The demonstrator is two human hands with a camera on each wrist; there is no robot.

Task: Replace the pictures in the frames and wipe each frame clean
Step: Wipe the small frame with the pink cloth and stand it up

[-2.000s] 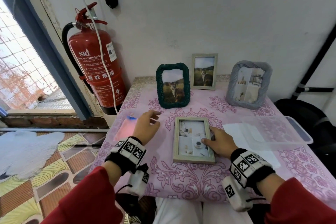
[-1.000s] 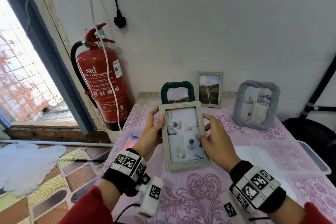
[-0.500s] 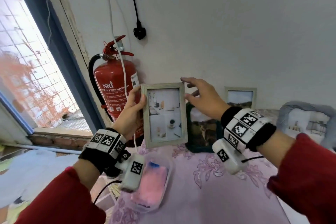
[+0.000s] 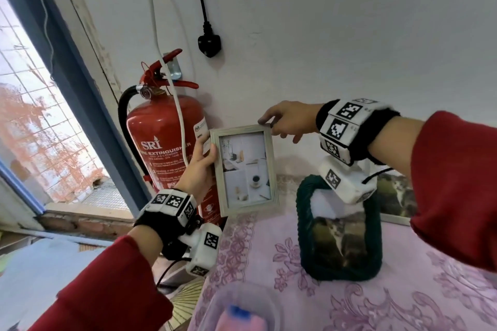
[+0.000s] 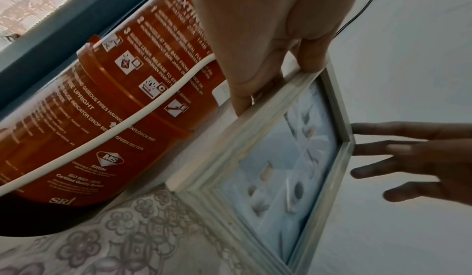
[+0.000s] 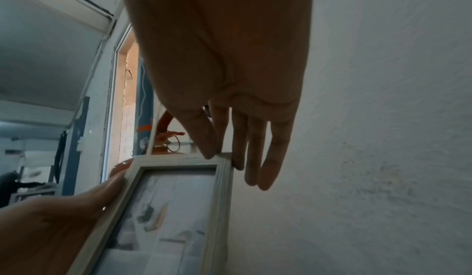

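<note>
A pale wooden frame (image 4: 244, 169) (image 5: 281, 178) (image 6: 176, 198) with a light interior photo stands upright near the wall, over the table's back left corner. My left hand (image 4: 201, 166) (image 5: 268, 57) (image 6: 76, 198) grips its left edge, thumb on the front. My right hand (image 4: 285, 121) (image 5: 408, 158) (image 6: 224, 117) pinches the top right corner between thumb and forefinger, its other fingers straight. Whether the frame's bottom touches the table I cannot tell. A dark green rope frame (image 4: 302, 223) with a cat photo stands to the right.
A red fire extinguisher (image 4: 161, 148) (image 5: 102, 117) stands just left of the frame, with a white cable (image 4: 180, 126) across it. A second cat photo frame (image 4: 395, 196) leans behind my right arm. A clear tub with a pink cloth (image 4: 242, 312) sits at the near edge of the floral tablecloth (image 4: 269, 263).
The pale frame was lifted off the table in both hands and carried to the back left by the wall. My right hand moved onto its top right corner.
</note>
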